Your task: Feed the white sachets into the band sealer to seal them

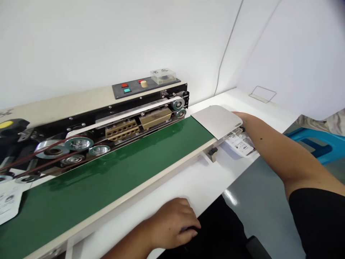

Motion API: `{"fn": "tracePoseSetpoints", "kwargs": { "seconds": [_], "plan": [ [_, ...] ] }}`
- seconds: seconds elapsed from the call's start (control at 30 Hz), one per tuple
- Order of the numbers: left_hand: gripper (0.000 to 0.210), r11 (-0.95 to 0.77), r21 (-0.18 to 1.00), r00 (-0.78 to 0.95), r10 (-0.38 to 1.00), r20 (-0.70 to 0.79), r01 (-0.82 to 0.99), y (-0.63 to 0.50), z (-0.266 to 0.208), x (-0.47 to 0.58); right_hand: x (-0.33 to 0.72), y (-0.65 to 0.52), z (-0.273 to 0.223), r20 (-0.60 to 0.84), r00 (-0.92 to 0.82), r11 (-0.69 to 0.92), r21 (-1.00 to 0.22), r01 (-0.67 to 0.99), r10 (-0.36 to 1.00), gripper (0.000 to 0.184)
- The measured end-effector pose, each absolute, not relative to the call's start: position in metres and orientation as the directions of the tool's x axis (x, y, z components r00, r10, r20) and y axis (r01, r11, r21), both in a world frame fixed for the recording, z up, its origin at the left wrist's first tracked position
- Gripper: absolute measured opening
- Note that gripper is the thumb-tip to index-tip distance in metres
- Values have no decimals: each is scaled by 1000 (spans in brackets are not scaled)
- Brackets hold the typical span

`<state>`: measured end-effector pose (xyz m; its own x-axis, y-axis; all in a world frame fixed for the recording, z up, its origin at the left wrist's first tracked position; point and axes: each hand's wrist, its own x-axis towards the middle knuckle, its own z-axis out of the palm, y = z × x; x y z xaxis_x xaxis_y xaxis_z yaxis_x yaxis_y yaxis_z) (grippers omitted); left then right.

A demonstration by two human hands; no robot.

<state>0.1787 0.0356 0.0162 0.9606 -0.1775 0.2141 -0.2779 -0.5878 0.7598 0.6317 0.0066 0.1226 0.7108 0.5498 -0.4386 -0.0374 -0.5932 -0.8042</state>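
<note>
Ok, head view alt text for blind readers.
A person's right arm reaches behind the metal plate of a machine with a green belt, hand hidden. The left hand is at the edge of the table; a packet lies on the belt at left.

Room above green belt; pulleys line far side

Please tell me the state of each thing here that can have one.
Left hand: half-curled, nothing visible in its grip.
Right hand: hidden by the metal plate.
Packaging near plate: partly hidden.
Green belt: running or stopped, I cannot tell.
Packet on belt: lying flat, partly out of frame.
Clear cover: sitting on the control panel.
Buttons: pressed or not, cannot tell.
</note>
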Motion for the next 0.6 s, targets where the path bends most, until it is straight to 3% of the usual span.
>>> {"fn": "tracePoseSetpoints", "kwargs": {
  "seconds": [0.13, 0.33, 0.6],
  "plan": [
    [15, -583, 761, 959, -182, 218, -284, 36, 15, 178, 653, 14, 109, -443, 654, -480, -867, -137, 613, 8],
    [16, -584, 763, 960, -191, 204, -278, 36, 13, 178, 691, 10, 89, -355, 736, -281, -932, -229, 576, 17],
    [15, -577, 769, 961, -172, 214, -275, 35, 15, 178, 705, 1, 94, -195, 845, -3, -975, -223, 497, 36]
  ]
}}
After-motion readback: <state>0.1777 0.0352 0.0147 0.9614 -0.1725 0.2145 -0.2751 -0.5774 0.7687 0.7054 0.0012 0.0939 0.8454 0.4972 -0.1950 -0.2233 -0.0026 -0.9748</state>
